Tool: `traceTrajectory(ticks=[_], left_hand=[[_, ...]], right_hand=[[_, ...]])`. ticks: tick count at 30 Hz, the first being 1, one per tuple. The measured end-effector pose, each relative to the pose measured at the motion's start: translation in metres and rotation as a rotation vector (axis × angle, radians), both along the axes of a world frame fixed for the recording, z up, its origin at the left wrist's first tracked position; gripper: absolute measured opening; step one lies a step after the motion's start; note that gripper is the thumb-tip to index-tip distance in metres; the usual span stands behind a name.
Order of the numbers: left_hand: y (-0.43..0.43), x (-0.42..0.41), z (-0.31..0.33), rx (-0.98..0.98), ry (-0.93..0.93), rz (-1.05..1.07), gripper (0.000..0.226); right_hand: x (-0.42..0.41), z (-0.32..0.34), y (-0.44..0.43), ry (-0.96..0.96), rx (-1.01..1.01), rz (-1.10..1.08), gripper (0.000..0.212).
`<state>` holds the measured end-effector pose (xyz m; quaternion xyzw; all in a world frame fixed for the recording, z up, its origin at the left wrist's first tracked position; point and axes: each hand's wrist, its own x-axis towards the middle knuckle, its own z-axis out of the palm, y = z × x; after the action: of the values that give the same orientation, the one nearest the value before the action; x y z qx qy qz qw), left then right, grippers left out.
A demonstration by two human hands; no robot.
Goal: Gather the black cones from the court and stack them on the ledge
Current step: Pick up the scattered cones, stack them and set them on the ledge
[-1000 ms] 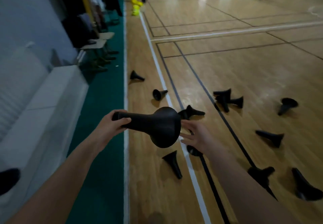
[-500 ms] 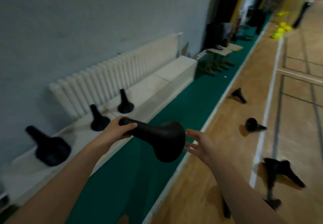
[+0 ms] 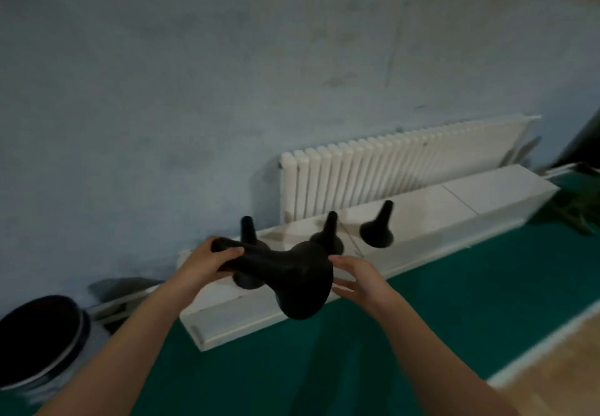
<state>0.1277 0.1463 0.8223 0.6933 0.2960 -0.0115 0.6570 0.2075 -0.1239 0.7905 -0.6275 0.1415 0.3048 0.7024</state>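
My left hand (image 3: 207, 261) grips the narrow tip of a black cone (image 3: 292, 277) held sideways, its wide base pointing down and right. My right hand (image 3: 360, 277) is spread open right beside that base, just touching or nearly so. Behind the held cone runs the white ledge (image 3: 454, 211) against the wall. Three black cones stand upright on it: one on the left (image 3: 247, 225), mostly hidden by the held cone, one in the middle (image 3: 330, 232), and one to the right (image 3: 378, 229).
A white radiator (image 3: 406, 169) is mounted on the blue wall above the ledge. A round black-topped white bin (image 3: 39, 341) stands at the lower left. Green floor strip (image 3: 324, 360) lies below the ledge; wooden court floor (image 3: 558, 370) shows at the lower right.
My view has swung left from the court to face the wall and ledge. The held cone stays in my left hand, and the ledge with its standing cones is now directly behind it.
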Motion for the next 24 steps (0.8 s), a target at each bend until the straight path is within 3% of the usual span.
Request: traceTrajectory(ticks=[8, 16, 24], left_hand=[[0.119, 0.03, -0.003, 0.079, 0.0, 0.103, 0.04], [0.131, 0.112, -0.007, 0.287, -0.04, 0.021, 0.048], [0.139, 0.221, -0.006, 0.496, -0.015, 0.004, 0.048]], right_hand=[[0.042, -0.01, 0.126, 0.041, -0.015, 0.108, 0.019], [0.108, -0.031, 0.157, 0.146, -0.063, 0.107, 0.033], [0.204, -0.053, 0.179, 0.203, -0.03, 0.225, 0.027]])
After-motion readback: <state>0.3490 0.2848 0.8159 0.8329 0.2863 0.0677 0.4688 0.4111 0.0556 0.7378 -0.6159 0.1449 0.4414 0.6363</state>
